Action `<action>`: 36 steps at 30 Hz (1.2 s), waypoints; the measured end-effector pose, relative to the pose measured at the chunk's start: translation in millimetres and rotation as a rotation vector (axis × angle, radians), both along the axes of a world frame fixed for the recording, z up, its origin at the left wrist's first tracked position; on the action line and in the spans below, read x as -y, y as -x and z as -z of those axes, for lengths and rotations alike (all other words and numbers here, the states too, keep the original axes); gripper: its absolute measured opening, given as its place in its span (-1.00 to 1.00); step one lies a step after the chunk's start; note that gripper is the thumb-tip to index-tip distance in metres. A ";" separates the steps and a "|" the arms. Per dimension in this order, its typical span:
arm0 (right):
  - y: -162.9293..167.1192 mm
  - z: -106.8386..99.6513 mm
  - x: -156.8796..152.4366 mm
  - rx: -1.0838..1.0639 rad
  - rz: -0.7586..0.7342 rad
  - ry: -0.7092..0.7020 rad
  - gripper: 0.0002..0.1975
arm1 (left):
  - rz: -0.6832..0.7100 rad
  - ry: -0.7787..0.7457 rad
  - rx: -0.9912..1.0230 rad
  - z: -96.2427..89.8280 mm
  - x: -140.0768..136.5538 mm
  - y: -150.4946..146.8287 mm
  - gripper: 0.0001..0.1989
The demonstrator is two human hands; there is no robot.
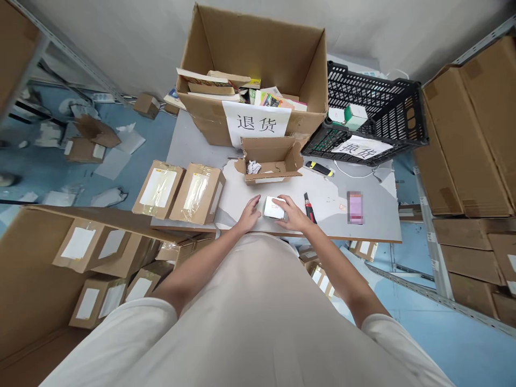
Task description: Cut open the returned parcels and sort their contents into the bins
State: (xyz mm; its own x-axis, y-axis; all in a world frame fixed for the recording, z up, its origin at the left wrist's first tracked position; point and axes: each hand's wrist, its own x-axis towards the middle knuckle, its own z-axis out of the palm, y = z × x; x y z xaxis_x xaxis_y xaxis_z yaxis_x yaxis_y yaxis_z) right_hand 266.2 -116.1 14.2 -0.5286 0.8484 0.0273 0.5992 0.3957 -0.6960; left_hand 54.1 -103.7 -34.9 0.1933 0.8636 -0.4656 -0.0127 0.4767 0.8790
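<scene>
A small white box (pixel 273 207) lies on the table close to my body. My right hand (pixel 292 214) grips its right side, with the fingers over its top. Just left of the box is my left hand (pixel 249 215), open and apart from it, its fingers loosely bent. Behind both hands stands an open cardboard carton (pixel 271 174) with crumpled white paper (pixel 253 167) inside. A red and black utility knife (pixel 309 208) rests to the right of my right hand.
Two taped parcels (pixel 197 193) sit at the left. At the back are a large carton (pixel 258 37) of books and a black crate (pixel 379 102) holding small boxes. A yellow-black cutter (pixel 320 168), a cable and a blurred pink item (pixel 355 208) lie at the right.
</scene>
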 end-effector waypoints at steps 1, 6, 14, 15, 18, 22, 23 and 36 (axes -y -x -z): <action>-1.2 -2.6 -1.6 0.000 0.011 -0.003 -0.30 | 0.089 -0.160 -0.056 -7.8 -0.9 3.5 -0.17; -2.7 -15.6 -9.2 0.035 0.036 -0.011 -0.38 | 0.485 -0.635 -0.349 -27.5 -10.0 -0.3 0.08; 16.3 -52.5 -8.7 0.565 -0.069 -0.056 -0.37 | 0.564 -0.745 -0.413 -12.3 -15.5 -8.8 0.12; 22.1 -57.1 -6.3 0.632 -0.068 -0.083 -0.35 | 0.568 -0.744 -0.417 -12.3 -15.6 -9.7 0.13; 34.2 -64.5 -1.2 0.757 -0.074 -0.140 -0.37 | 0.554 -0.723 -0.419 -14.8 -17.3 -12.2 0.13; 21.0 -56.9 -10.9 0.580 -0.111 -0.100 -0.49 | 0.554 -0.663 -0.390 -18.0 -19.0 -10.9 0.09; 14.3 -52.1 -16.6 0.480 -0.052 -0.066 -0.52 | 0.555 -0.651 -0.379 -18.3 -18.6 -9.7 0.10; 0.7 -11.4 -16.8 0.245 0.304 -0.232 -0.66 | 0.540 -0.691 -0.646 -52.3 -16.1 -14.9 -0.27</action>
State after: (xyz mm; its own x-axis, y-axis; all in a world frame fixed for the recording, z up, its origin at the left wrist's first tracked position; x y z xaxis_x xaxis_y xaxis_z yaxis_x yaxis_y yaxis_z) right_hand 265.5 -99.3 25.6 -0.2706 0.9524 0.1403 0.8486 0.3048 -0.4323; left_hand 68.9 -87.5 17.4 0.5189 0.8526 -0.0625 0.6109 -0.3187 0.7247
